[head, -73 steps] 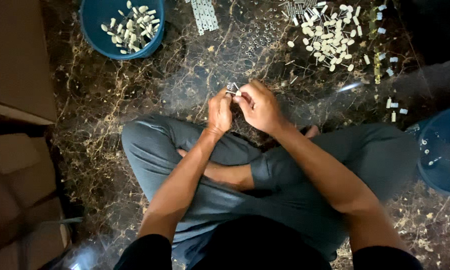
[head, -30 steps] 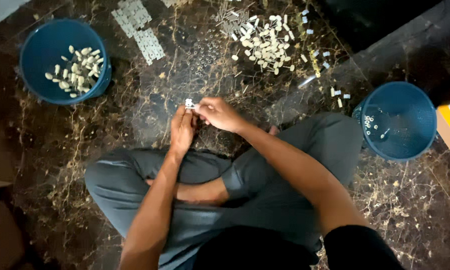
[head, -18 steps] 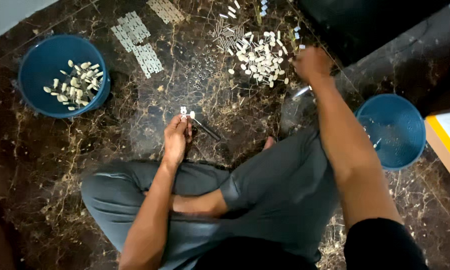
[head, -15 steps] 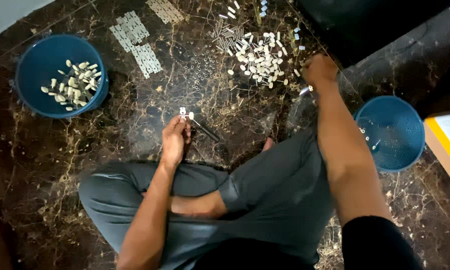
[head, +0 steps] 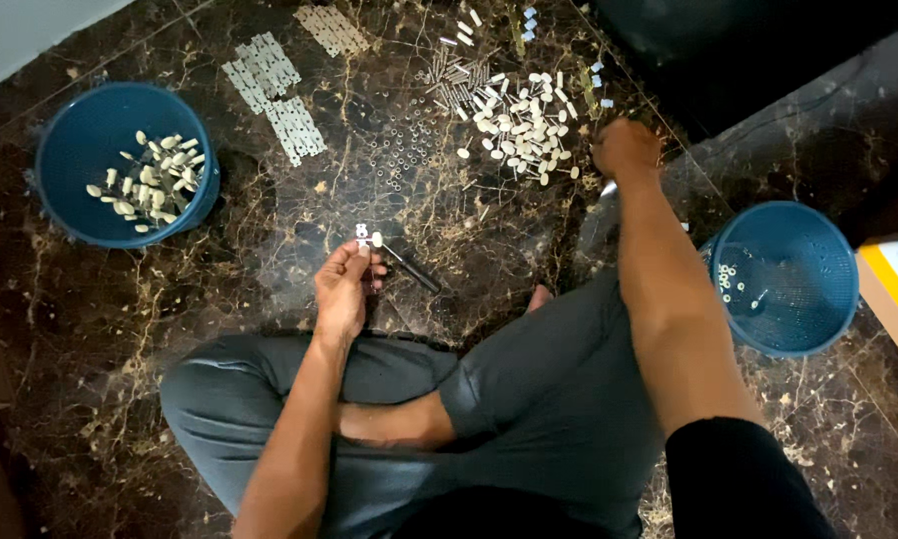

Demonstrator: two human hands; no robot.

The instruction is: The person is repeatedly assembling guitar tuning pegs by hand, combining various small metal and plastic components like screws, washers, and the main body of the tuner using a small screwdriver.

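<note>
We sit cross-legged on a dark brown marble floor [head: 220,299] veined with gold. Our left hand [head: 342,289] hovers just above the floor in front of the left knee, fingers curled shut around a small white plastic piece [head: 367,236] pinched at the fingertips; a thin dark rod-like tool [head: 411,269] slants away from that hand to the right. Our right arm stretches far out, and the right hand [head: 624,150] reaches down, knuckles up, at the right edge of a loose pile of small white plastic pieces [head: 519,125], too many to count. We cannot tell whether that hand has hold of anything.

We count two round blue plastic baskets: one at far left [head: 65,190] holding a scatter of cream pieces, and one at right [head: 818,289], just beside our right knee, with only a few small bits. Three flat grey perforated strips [head: 269,95] lie on the floor at the far side, between the left basket and the pile. A patch of tiny ring-shaped parts [head: 399,160] lies near the pile.
</note>
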